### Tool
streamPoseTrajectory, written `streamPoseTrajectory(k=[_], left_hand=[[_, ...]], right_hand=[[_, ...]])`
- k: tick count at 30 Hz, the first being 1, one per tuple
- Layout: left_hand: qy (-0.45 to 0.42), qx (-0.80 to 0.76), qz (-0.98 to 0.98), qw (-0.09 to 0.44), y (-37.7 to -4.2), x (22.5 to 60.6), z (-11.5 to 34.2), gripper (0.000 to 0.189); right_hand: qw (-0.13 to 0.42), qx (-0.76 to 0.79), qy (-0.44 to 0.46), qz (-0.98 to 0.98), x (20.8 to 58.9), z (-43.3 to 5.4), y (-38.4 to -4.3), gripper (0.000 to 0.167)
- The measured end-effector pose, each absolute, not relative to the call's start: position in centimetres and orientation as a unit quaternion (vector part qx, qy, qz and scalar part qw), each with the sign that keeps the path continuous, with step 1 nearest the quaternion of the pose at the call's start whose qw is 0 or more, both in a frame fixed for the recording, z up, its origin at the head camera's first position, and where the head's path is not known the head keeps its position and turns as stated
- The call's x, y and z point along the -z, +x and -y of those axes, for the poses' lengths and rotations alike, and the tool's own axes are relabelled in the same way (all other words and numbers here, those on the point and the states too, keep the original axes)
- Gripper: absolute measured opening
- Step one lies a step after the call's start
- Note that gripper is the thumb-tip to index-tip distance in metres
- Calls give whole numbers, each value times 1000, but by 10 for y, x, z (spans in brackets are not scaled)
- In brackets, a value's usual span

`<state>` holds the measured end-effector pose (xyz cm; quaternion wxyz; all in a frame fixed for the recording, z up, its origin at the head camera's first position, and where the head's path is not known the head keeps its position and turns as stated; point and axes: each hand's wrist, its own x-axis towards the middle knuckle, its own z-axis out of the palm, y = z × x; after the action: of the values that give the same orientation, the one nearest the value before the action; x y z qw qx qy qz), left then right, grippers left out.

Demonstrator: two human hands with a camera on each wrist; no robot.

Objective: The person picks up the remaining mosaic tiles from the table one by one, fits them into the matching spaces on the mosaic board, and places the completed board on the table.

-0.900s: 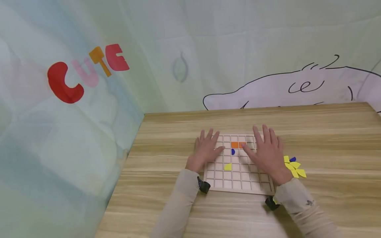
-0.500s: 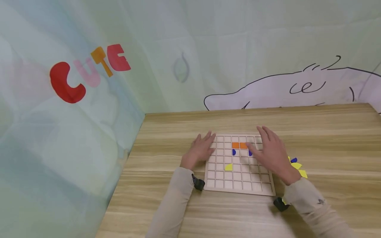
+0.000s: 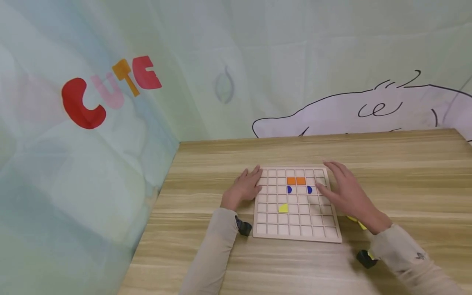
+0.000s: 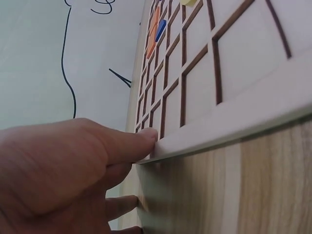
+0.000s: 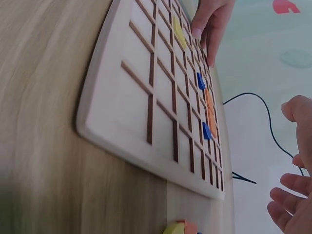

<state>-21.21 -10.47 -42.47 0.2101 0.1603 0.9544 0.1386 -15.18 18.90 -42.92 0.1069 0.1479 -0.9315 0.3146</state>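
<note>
A pale wooden grid board (image 3: pixel 271 231) lies on the table. In its cells are two orange squares (image 3: pixel 300 180), two blue half-round pieces (image 3: pixel 309 189) and a yellow quarter-round piece (image 3: pixel 283 208). My left hand (image 3: pixel 241 190) rests at the board's left edge near the far corner; the left wrist view shows the thumb (image 4: pixel 146 136) lying on the rim and the other fingers beside the edge. My right hand (image 3: pixel 348 194) hovers over the board's right edge, fingers spread and holding nothing, its thumb close to the right blue piece.
Loose yellow pieces (image 3: pixel 355 221) lie right of the board, mostly hidden beneath my right hand. The right wrist view also shows loose coloured pieces (image 5: pixel 174 228) near the board's edge. A drawn curtain wall (image 3: pixel 221 61) rises behind the table (image 3: pixel 221 155).
A second blue half-round piece now shows below the right orange square, uncovered as my right hand shifts right. My left hand has slid left off the grid to the board's edge.
</note>
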Motion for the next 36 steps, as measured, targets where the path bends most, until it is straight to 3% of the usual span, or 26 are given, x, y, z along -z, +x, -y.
streamPoseTrajectory(k=[14,25,36], left_hand=[[153,-134,-955,217,-212,427,104,60],[157,-123,-954,223,-215,424,102,60],[156,-133,-953,223,-215,423,102,60]], right_hand=[[57,-303,139,941,429,-221,-145,60],[57,-280,139,948,433,-246,-140,50],[-6,-240,132,962,441,-264,-144,39]])
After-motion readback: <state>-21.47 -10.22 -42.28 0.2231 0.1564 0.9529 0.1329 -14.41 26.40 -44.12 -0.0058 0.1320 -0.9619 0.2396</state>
